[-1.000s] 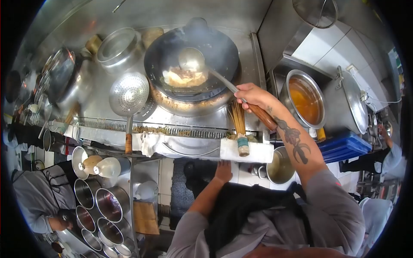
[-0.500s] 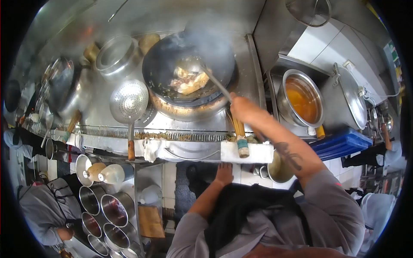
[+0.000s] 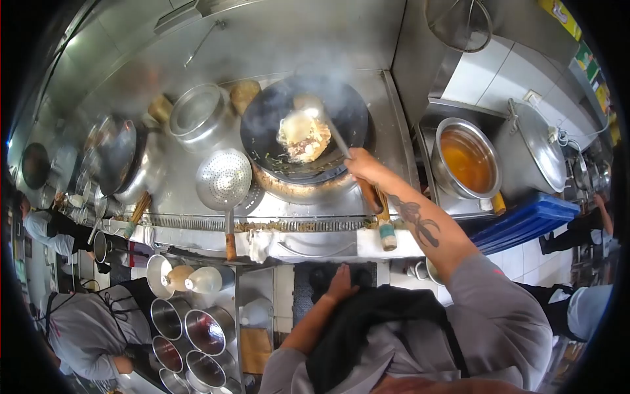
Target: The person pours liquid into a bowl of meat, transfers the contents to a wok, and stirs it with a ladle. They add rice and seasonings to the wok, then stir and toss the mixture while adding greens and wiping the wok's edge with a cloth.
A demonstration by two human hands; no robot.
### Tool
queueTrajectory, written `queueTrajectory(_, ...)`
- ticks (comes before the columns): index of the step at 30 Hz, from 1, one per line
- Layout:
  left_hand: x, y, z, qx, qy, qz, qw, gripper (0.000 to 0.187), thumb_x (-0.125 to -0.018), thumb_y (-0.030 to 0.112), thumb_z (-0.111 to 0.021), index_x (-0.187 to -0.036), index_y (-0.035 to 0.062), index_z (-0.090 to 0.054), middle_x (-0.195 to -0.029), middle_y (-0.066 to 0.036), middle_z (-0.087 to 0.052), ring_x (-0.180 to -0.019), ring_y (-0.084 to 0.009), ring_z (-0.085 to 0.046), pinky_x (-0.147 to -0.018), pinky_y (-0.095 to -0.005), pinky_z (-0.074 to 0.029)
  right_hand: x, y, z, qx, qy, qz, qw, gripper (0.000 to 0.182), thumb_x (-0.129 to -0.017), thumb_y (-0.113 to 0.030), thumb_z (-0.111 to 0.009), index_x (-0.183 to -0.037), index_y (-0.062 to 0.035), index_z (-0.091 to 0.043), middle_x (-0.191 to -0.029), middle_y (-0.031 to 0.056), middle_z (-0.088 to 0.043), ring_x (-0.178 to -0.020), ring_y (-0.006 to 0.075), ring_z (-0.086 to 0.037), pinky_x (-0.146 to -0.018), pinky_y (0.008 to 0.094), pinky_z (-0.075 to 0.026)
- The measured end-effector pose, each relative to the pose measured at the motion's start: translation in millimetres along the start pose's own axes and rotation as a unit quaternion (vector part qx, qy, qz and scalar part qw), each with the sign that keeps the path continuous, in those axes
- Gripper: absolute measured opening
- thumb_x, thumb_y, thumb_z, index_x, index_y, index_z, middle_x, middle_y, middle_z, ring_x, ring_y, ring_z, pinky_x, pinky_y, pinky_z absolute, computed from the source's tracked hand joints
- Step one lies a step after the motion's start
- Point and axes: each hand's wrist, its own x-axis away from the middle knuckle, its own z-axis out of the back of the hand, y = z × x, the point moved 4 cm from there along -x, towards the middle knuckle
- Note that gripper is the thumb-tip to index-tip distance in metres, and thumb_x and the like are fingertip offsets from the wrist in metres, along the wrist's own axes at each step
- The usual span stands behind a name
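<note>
My right hand is closed around the long handle of a ladle, whose wooden end sticks out below my wrist. The ladle's bowl lies in a steaming black wok, at the far side of the food. That food is a pale yellow, egg-like mass with darker bits, and green scraps cling to the wok near it. My left hand is near my body, below the counter's front edge, with its fingers stretched out and nothing seen in it.
Left of the wok, a perforated skimmer rests on the steel counter. A bamboo brush lies by the front edge. A pot of orange liquid stands right. Metal containers and squeeze bottles are lower left. Another person stands there.
The view has shifted, so the counter sits lower and further right. The ladle's bowl has moved in the wok, and the food has shifted. My left hand has drawn back from the counter edge.
</note>
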Motion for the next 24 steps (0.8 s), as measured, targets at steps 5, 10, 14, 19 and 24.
queueTrajectory(5,-24,12,-24,0.015,-0.029,-0.057,0.998,0.088,-0.071,0.034,-0.068,-0.133,-0.0134,-0.027,-0.136,-0.035,-0.031,-0.126,-0.0459,-0.033,-0.107,-0.0450,-0.029,46,-4,-10,-0.407,-0.217,-0.145,0.876,0.018,-0.090,-0.016,-0.051,-0.101,-0.0011,-0.055,-0.065,-0.0008,-0.049,-0.044,0.0104,-0.044,-0.041,0.0302,-0.043)
queueTrajectory(10,-56,29,-51,-0.045,-0.122,-0.044,0.991,0.089,-0.073,0.034,-0.066,-0.135,-0.0124,-0.023,-0.139,-0.033,-0.028,-0.131,-0.0448,-0.027,-0.109,-0.0473,-0.024,59,7,41,-0.153,-0.206,-0.090,0.962,0.024,-0.089,-0.016,-0.053,-0.109,-0.0016,-0.051,-0.068,0.0042,-0.054,-0.047,0.0128,-0.051,-0.042,0.0298,-0.045)
queueTrajectory(14,-72,38,-60,-0.079,-0.154,-0.010,0.985,0.086,-0.074,0.031,-0.064,-0.137,-0.0096,-0.021,-0.141,-0.028,-0.028,-0.134,-0.0427,-0.024,-0.111,-0.0493,-0.020,47,-1,8,0.143,-0.039,0.000,0.989,0.030,-0.089,-0.010,-0.045,-0.118,-0.0009,-0.047,-0.082,0.0218,-0.063,-0.066,0.0311,-0.064,-0.064,0.0393,-0.053)
queueTrajectory(19,-77,22,-90,-0.107,-0.114,-0.003,0.988,0.085,-0.074,0.032,-0.063,-0.138,-0.0071,-0.023,-0.143,-0.026,-0.027,-0.135,-0.0404,-0.022,-0.111,-0.0502,-0.017,76,-4,9,-0.096,-0.172,0.012,0.980,0.038,-0.090,-0.012,-0.049,-0.126,-0.0018,-0.045,-0.066,0.0026,-0.049,-0.047,0.0087,-0.047,-0.043,0.0236,-0.042)
queueTrajectory(24,-73,34,-85,-0.143,-0.039,-0.012,0.989,0.065,-0.075,0.019,-0.052,-0.131,-0.0090,-0.036,-0.136,-0.027,-0.038,-0.130,-0.0396,-0.033,-0.109,-0.0516,-0.021,74,-3,40,0.106,-0.152,0.026,0.982,0.030,-0.089,-0.011,-0.045,-0.115,0.0036,-0.049,-0.077,0.0187,-0.062,-0.058,0.0267,-0.063,-0.056,0.0374,-0.052)
